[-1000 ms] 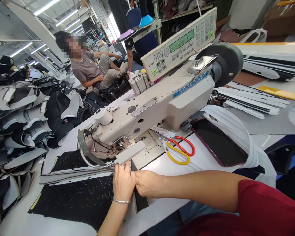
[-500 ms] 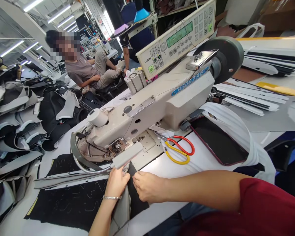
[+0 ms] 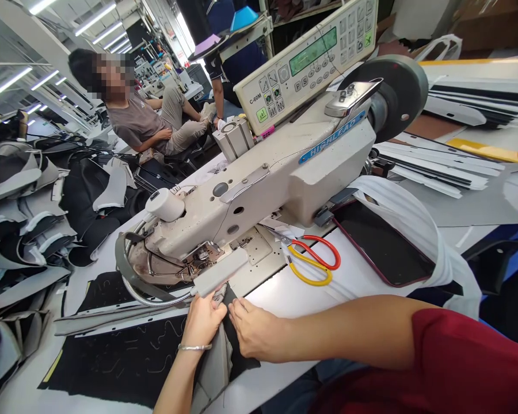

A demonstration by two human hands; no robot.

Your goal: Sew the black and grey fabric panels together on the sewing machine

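Note:
A beige sewing machine [image 3: 259, 178] stands slantwise across the table. At its needle end, my left hand [image 3: 204, 319] is closed on the edge of a black-and-grey fabric piece [image 3: 213, 368], just below a pale rectangular lamp cover [image 3: 221, 271]. Close to its right, my right hand [image 3: 256, 330] pinches the black side of the same piece, fingers curled. The fingertips of both hands are partly hidden. Under my left forearm lies black fabric [image 3: 125, 356] with wavy stitch lines, and a grey strip [image 3: 107, 322] runs across it.
Scissors with red and yellow handles [image 3: 315, 259] lie beside the machine bed. A dark phone-like device [image 3: 384, 244] and a white band [image 3: 418, 230] are at the right. Grey and black pieces [image 3: 30, 224] pile up at the left. A seated person [image 3: 142, 123] is beyond the machine.
The view has shifted slightly, so most things sit a little further left. Both hands keep their hold on the fabric, the right one slightly closer to the left.

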